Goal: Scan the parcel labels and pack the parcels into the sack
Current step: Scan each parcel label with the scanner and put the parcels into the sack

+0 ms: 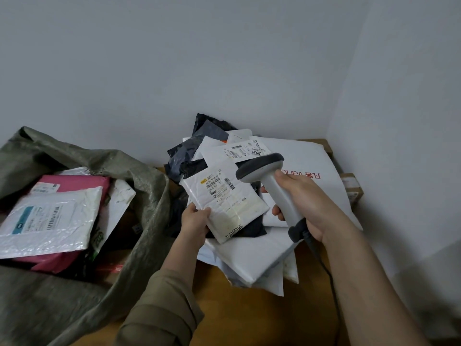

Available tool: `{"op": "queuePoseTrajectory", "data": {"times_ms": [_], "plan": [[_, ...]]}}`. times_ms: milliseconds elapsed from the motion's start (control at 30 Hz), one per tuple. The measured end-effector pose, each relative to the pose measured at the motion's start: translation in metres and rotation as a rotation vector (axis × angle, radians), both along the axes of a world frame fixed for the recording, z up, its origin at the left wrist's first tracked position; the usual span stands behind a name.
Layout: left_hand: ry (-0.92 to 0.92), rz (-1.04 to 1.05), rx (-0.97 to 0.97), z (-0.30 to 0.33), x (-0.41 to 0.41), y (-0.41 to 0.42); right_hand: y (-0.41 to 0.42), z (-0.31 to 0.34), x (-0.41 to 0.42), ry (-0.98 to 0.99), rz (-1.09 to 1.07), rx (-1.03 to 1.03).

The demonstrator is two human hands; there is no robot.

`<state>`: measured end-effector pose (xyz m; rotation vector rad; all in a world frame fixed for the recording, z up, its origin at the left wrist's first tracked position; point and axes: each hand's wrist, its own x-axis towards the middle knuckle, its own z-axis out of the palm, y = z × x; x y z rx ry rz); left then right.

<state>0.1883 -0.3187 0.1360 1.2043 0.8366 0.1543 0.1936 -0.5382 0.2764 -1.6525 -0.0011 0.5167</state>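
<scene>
The left hand (195,222) pinched the lower left edge of one white parcel (225,204), label facing up, above the parcel pile (252,248). The right hand (303,203) gripped one grey scanner (272,186), fingers curled round its handle, head just beside the parcel's upper right edge. The pile sat on the wooden table (249,318) in the wall corner; its near part was bare. One green sack (139,196) stood open at the left, holding at least three parcels: one clear-wrapped parcel (50,221) topmost.

dim, even indoor light | soft shadows | slight blur | wide-angle edge distortion
</scene>
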Motion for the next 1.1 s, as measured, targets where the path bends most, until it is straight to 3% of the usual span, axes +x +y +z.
{"op": "queuePoseTrajectory", "data": {"times_ms": [500, 1100], "plan": [[0.059, -0.021, 0.078, 0.003, 0.002, 0.001, -0.009, 0.022, -0.015, -0.131, 0.070, -0.048], [0.203, 0.072, -0.051, -0.010, -0.004, 0.003, -0.024, 0.058, -0.040, -0.188, 0.025, -0.111]]}}
